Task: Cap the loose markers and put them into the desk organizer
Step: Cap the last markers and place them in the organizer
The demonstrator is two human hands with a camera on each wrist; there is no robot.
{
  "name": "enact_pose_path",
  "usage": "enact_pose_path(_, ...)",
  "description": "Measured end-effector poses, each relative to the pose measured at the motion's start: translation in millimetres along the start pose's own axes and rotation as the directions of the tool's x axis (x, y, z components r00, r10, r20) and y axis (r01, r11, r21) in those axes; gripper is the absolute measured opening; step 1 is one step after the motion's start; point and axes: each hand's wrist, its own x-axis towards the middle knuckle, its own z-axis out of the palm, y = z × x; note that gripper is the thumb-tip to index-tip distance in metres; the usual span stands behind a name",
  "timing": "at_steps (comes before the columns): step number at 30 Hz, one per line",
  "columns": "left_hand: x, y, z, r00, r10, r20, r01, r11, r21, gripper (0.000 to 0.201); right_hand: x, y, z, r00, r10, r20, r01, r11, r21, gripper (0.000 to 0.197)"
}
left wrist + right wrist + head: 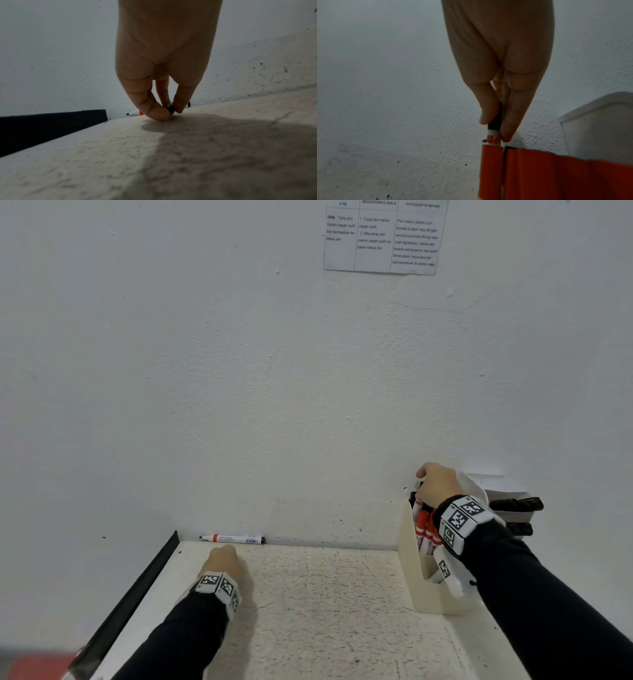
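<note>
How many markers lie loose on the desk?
1: an uncapped marker lies against the wall, beyond the left hand. Any behind the organizer or right arm would be hidden.

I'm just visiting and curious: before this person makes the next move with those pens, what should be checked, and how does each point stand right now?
1. Left hand has a cap: ok, its fingertips pinch a small black cap against the desk.
2. Loose marker uncapped: ok, its black tip is bare; it lies at the wall.
3. That marker within reach of the left hand: ok, it lies just beyond the knuckles.
4. Right hand free to help: not ok, it grips a marker's black end above the organizer.
5. That marker seated fully: cannot tell.
6. Room left in the organizer: cannot tell, the hand hides it.
</note>
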Motion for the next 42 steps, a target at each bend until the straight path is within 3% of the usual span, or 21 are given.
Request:
enact_pose_path(2,2,1,2,1.000,-0.015,0.014,0.015,0.999,-0.037,0.025,-2,-1,-1,0.999,0.035,-0.022,-0.034,0.999,0.016,0.036)
enact_pose_path(11,1,-3,8,0.998,-0.001,0.063,0.008,0.994,-0.109,0.024,3,4,9,0.999,-0.007,-0.036,0.004,0.995,-0.097,0.015)
enact_pose_path(24,-1,-10,8,0.997,-0.003,0.075,0.013,0.991,-0.131,0.026,-2,-1,22,0.998,-0.054,0.013,0.055,0.938,-0.342,0.026)
enact_pose_path(30,-4,-12,6,0.996,-0.011,0.089,0.021,0.993,-0.113,0.023,-15,-4,34,0.996,-0.062,0.063,0.085,0.861,-0.501,0.032)
enact_pose_path(36,-4,-20,4,0.999,0.000,0.051,0.007,0.989,-0.147,0.024,-12,-14,26,0.995,0.017,0.094,0.022,0.918,-0.395,0.024)
enact_pose_path(39,-5,-24,0,1.000,-0.013,-0.023,0.008,0.980,-0.199,0.025,-24,-40,40,0.993,-0.096,-0.066,0.063,0.919,-0.390,0.025)
enact_pose_path(42,-5,-30,-6,0.996,-0.031,-0.080,0.005,0.953,-0.302,0.022,-36,-75,72,0.943,-0.329,-0.058,0.313,0.930,-0.196,0.028)
